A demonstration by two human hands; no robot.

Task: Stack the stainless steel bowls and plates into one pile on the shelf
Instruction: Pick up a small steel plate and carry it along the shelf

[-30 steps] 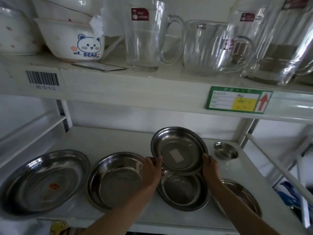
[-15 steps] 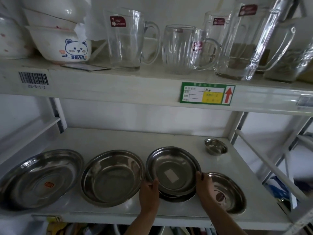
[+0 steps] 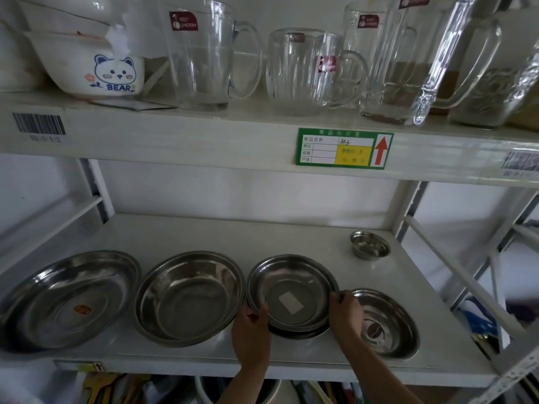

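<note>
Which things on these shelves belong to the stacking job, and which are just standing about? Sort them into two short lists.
Part of the job:
plate with white label, held by left hand and right hand, resting on another plate
large plate
deep bowl
right plate
small bowl

Just standing about:
bear bowl
glass mugs
green price tag
</note>
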